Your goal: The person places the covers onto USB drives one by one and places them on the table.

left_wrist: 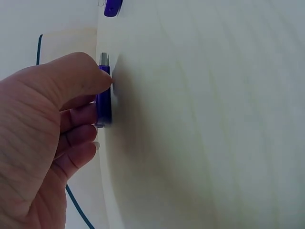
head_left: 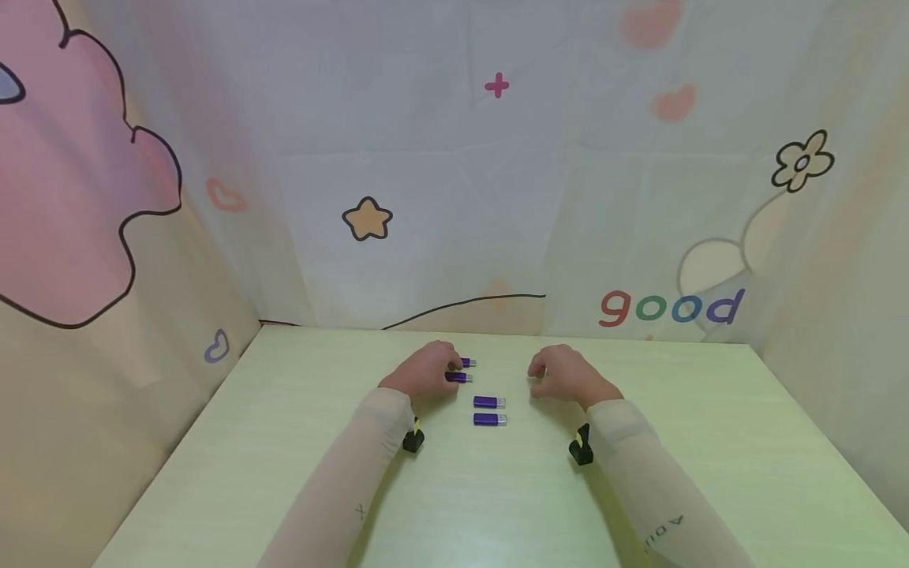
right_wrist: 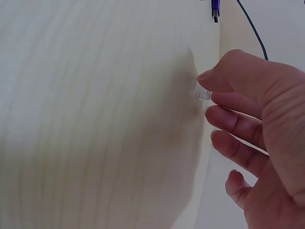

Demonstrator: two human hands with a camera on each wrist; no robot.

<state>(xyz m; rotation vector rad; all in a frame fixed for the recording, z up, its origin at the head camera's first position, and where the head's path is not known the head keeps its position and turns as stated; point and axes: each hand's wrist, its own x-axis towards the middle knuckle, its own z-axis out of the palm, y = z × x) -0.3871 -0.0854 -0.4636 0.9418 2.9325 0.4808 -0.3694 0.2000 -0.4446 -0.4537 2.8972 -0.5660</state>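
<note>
My left hand [head_left: 426, 371] pinches a purple USB stick [left_wrist: 104, 100] between thumb and fingers, its bare metal plug pointing away from the palm. Just beyond it in the head view, a second purple USB stick [head_left: 467, 363] shows its plug, its other end hidden by the fingers. A small clear cap [right_wrist: 202, 90] is held between the thumb and index finger of my right hand [head_left: 564, 373]; the right hand's other fingers are loosely bent. Between the hands and nearer to me lie two purple USB sticks [head_left: 488, 402] side by side, clear caps over their plugs.
The pale wooden table [head_left: 497, 505] runs back to a printed curtain [head_left: 440, 237] with a star and the word "good". Both sleeved forearms reach in from the front, each with a small black device [head_left: 581, 446] at the wrist.
</note>
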